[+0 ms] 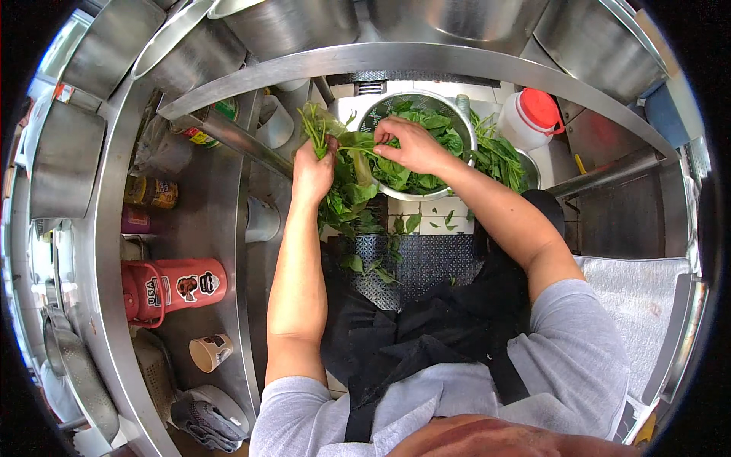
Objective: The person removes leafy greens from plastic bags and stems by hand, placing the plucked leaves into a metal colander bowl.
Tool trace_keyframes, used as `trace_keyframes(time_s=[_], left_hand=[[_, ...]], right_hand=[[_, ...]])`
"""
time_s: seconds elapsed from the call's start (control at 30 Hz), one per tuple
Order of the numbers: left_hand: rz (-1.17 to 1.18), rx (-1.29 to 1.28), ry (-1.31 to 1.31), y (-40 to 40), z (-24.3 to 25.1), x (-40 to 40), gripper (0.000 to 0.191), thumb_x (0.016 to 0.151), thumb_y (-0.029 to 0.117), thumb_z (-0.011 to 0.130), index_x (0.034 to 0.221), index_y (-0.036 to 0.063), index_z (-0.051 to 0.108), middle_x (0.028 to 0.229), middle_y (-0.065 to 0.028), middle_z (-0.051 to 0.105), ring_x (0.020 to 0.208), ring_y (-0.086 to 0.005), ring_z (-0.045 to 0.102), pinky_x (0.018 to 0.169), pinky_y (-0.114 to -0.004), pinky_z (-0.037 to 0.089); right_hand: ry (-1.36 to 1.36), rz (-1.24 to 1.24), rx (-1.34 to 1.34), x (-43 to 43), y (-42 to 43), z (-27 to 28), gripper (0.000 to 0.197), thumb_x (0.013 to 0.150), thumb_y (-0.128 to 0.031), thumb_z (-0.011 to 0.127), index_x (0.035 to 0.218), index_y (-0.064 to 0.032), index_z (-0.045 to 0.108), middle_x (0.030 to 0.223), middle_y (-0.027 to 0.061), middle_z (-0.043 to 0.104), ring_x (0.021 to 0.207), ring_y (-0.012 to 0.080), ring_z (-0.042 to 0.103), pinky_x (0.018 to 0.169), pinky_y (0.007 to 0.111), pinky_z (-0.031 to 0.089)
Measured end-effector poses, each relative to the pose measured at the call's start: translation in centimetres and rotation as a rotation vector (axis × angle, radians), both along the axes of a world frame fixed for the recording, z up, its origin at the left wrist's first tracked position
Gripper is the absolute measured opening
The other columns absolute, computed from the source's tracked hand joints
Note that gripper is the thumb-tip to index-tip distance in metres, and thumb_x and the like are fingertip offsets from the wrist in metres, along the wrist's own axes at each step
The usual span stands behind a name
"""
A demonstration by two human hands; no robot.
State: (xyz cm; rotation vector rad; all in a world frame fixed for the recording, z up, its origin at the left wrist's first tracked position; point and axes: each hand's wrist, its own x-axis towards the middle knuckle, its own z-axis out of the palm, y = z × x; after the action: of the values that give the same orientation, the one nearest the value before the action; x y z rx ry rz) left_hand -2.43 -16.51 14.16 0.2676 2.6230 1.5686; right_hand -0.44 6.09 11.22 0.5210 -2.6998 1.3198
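My left hand (314, 168) grips a bunch of leafy green stems (342, 200); stem ends stick up above the fist and leaves hang below it. Thumb and fingers of my right hand (414, 145) pinch a leafy green sprig (361, 147) that stretches between the two hands. A clear plastic bag or wrap seems to lie by the bunch. Under my right hand stands a round metal colander (472, 134) on the floor, filled with loose green leaves (437, 123). More leafy stems (502, 154) are heaped to its right, partly over a metal bowl (534, 168).
A white plastic jug with a red lid (517, 123) stands beyond the heap. Fallen leaves dot the tiles and black perforated floor mat (440, 257). A steel shelf edge (411, 54) with large pots (291, 28) arches overhead. Left shelves hold a red jug (188, 291) and a paper cup (210, 352).
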Motion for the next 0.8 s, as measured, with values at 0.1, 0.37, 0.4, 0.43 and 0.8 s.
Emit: trace_keyframes(time_s=[0.1,0.37,0.4,0.43,0.8], left_hand=[[0.020,0.023,-0.028,0.2,0.4,0.2,0.021,0.095,0.019,0.059,0.095,-0.0014,0.062,0.067,-0.0062,0.057,0.062,-0.0162,0.052,0.060,-0.035,0.041],[0.070,-0.019,0.070,0.0,0.3,0.1,0.021,0.093,0.018,0.059,0.096,-0.0028,0.063,0.075,-0.0137,0.063,0.068,-0.0240,0.058,0.068,-0.038,0.046],[0.074,-0.017,0.071,-0.1,0.3,0.1,0.021,0.093,0.018,0.059,0.096,-0.0028,0.063,0.075,-0.0137,0.063,0.068,-0.0240,0.058,0.068,-0.038,0.046],[0.071,-0.004,0.069,-0.2,0.2,0.0,0.021,0.093,0.018,0.059,0.096,-0.0025,0.063,0.075,-0.0137,0.064,0.068,-0.0237,0.059,0.067,-0.037,0.046],[0.064,-0.030,0.080,-0.1,0.0,-0.1,0.020,0.093,0.018,0.059,0.096,-0.0011,0.064,0.066,-0.0111,0.060,0.061,-0.0200,0.056,0.060,-0.036,0.044]], right_hand=[[0.007,0.021,0.015,-0.1,0.0,-0.3,0.022,0.088,-0.023,0.067,0.094,-0.0045,0.059,0.094,0.0093,0.059,0.087,0.0230,0.061,0.080,0.038,0.049],[-0.016,0.043,-0.038,0.1,-0.6,-0.8,0.022,0.089,-0.024,0.066,0.095,-0.0039,0.059,0.089,0.0107,0.060,0.083,0.0249,0.061,0.077,0.039,0.049],[-0.034,0.049,-0.035,0.1,-0.7,-0.8,0.021,0.090,-0.023,0.065,0.096,-0.0036,0.059,0.089,0.0111,0.061,0.083,0.0248,0.062,0.077,0.038,0.050],[-0.051,0.053,-0.032,0.0,-0.7,-0.8,0.021,0.090,-0.023,0.063,0.097,-0.0034,0.059,0.089,0.0116,0.063,0.083,0.0248,0.063,0.077,0.038,0.050],[-0.211,0.059,-0.157,-0.4,0.0,-1.2,0.020,0.096,-0.020,0.054,0.103,-0.0019,0.058,0.090,0.0094,0.066,0.085,0.0191,0.063,0.078,0.033,0.048]])
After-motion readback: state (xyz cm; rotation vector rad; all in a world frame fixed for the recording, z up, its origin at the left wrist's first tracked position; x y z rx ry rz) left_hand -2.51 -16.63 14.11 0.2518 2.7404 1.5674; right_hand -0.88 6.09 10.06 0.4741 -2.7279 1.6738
